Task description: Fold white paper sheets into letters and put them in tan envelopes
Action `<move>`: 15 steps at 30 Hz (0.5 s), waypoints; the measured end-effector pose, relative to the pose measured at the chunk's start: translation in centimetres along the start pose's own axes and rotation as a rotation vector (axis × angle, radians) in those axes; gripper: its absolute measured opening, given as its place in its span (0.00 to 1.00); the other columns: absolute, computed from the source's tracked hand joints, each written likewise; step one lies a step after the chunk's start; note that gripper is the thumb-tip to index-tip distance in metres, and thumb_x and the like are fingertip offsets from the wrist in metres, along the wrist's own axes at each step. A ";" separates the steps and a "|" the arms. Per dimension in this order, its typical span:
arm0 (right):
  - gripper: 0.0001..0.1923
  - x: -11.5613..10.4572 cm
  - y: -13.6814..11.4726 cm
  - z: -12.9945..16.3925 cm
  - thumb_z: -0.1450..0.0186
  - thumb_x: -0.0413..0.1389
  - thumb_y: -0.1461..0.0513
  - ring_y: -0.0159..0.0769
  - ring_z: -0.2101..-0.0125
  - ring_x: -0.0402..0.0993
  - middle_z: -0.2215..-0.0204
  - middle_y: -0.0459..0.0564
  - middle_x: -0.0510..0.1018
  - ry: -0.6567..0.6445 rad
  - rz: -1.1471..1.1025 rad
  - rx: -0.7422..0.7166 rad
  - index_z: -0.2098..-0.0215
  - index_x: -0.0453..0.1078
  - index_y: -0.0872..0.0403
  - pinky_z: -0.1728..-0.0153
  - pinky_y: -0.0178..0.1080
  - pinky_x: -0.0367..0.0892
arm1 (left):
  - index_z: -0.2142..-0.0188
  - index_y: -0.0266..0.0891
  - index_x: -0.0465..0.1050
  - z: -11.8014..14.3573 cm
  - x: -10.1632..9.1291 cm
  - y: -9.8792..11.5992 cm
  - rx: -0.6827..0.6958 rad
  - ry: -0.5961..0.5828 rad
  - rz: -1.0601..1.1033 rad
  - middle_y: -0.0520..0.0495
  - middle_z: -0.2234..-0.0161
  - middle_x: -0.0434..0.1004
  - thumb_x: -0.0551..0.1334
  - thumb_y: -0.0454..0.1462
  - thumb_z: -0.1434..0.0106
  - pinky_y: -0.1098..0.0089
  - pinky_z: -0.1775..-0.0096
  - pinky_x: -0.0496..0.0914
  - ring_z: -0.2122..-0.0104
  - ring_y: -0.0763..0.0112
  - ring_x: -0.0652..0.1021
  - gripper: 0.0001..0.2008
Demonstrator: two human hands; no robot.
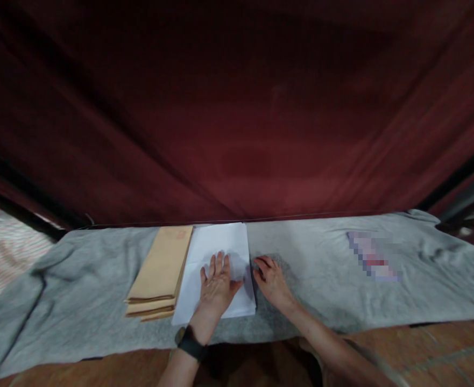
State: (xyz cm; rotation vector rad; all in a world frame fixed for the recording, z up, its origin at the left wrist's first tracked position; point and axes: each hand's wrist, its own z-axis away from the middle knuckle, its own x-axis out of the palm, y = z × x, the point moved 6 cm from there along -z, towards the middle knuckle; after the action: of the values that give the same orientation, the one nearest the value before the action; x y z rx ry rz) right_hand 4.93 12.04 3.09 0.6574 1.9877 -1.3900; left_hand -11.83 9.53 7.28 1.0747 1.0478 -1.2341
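Note:
A stack of white paper lies on the grey cloth, and my left hand rests on it with palm down and fingers spread. Just past the paper's right edge is my right hand, its fingers curled and thumb bent in. Whether those fingertips pinch the paper's edge or only sit beside it, I cannot make out. Left of the white sheets, partly against them, is a pile of brown paper envelopes, their lower ends fanned unevenly.
Grey cloth covers the long, narrow surface. Toward its right side lies a blurred purple and pink item. A dark red curtain hangs along the back edge, with dark poles at both sides. Brown floor tiles show in front.

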 end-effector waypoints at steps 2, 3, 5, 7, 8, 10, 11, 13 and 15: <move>0.19 0.4 -0.3 -0.4 0.33 0.51 0.64 0.45 0.47 0.70 0.49 0.53 0.76 0.010 -0.015 -0.002 0.46 0.72 0.47 0.44 0.47 0.63 | 0.29 0.34 0.46 -0.4 0.4 -0.1 0.006 -0.011 -0.009 0.33 0.28 0.37 0.57 0.45 0.33 0.43 0.35 0.47 0.29 0.49 0.45 0.38; 0.19 0.6 -0.4 -0.7 0.33 0.51 0.64 0.45 0.47 0.70 0.49 0.54 0.76 0.015 -0.021 0.005 0.46 0.72 0.48 0.43 0.46 0.63 | 0.29 0.34 0.45 -0.7 0.7 -0.1 0.010 -0.015 -0.007 0.33 0.28 0.37 0.56 0.45 0.33 0.43 0.35 0.47 0.29 0.49 0.45 0.38; 0.19 1.0 -0.6 -1.3 0.34 0.51 0.66 0.44 0.48 0.70 0.51 0.54 0.76 0.020 -0.027 0.026 0.46 0.73 0.50 0.43 0.44 0.63 | 0.29 0.33 0.44 -1.2 1.1 -0.1 0.017 -0.036 0.007 0.33 0.28 0.35 0.55 0.47 0.33 0.42 0.35 0.48 0.29 0.50 0.44 0.39; 0.19 1.5 -0.9 -1.8 0.35 0.52 0.67 0.42 0.49 0.70 0.52 0.54 0.77 0.016 -0.027 0.046 0.48 0.73 0.51 0.44 0.43 0.63 | 0.29 0.33 0.44 -1.6 1.6 -0.1 0.017 -0.075 0.014 0.32 0.28 0.35 0.54 0.48 0.32 0.42 0.36 0.49 0.29 0.49 0.45 0.39; 0.19 1.7 -1.1 -2.0 0.36 0.52 0.68 0.42 0.49 0.70 0.52 0.54 0.77 0.016 -0.023 0.054 0.48 0.73 0.51 0.44 0.43 0.63 | 0.29 0.33 0.44 -1.7 1.7 -0.1 0.014 -0.093 0.009 0.32 0.28 0.34 0.53 0.48 0.32 0.42 0.36 0.49 0.29 0.49 0.45 0.38; 0.19 2.0 -1.4 -2.2 0.37 0.53 0.68 0.42 0.49 0.70 0.53 0.53 0.77 0.019 -0.013 0.073 0.49 0.73 0.51 0.44 0.43 0.64 | 0.29 0.33 0.44 -1.8 1.8 0.0 0.007 -0.118 -0.011 0.33 0.28 0.34 0.52 0.48 0.31 0.41 0.36 0.48 0.29 0.50 0.45 0.37; 0.19 2.1 -1.6 -2.2 0.37 0.54 0.68 0.42 0.49 0.70 0.52 0.54 0.77 0.022 -0.008 0.086 0.48 0.73 0.52 0.44 0.43 0.64 | 0.29 0.34 0.44 -1.7 1.8 0.1 0.003 -0.126 -0.022 0.33 0.28 0.34 0.51 0.48 0.31 0.41 0.36 0.48 0.29 0.50 0.45 0.37; 0.20 2.3 -1.8 -2.1 0.37 0.54 0.67 0.42 0.48 0.70 0.52 0.54 0.76 0.019 -0.007 0.111 0.47 0.73 0.53 0.43 0.42 0.63 | 0.29 0.35 0.44 -1.5 1.7 0.4 0.006 -0.131 -0.037 0.34 0.28 0.35 0.51 0.48 0.30 0.41 0.36 0.49 0.29 0.51 0.45 0.36; 0.20 2.4 -2.0 -1.9 0.37 0.55 0.67 0.42 0.48 0.70 0.51 0.55 0.76 -0.001 -0.014 0.124 0.47 0.73 0.54 0.43 0.41 0.63 | 0.29 0.35 0.44 -1.2 1.5 0.7 0.011 -0.123 -0.048 0.34 0.28 0.36 0.50 0.47 0.30 0.40 0.36 0.50 0.29 0.51 0.46 0.35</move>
State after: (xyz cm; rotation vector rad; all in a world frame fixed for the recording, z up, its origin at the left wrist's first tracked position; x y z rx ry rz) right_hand 1.47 13.29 3.09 0.6984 1.9204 -1.5314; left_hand -11.09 10.48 5.58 0.9739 0.9781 -1.3293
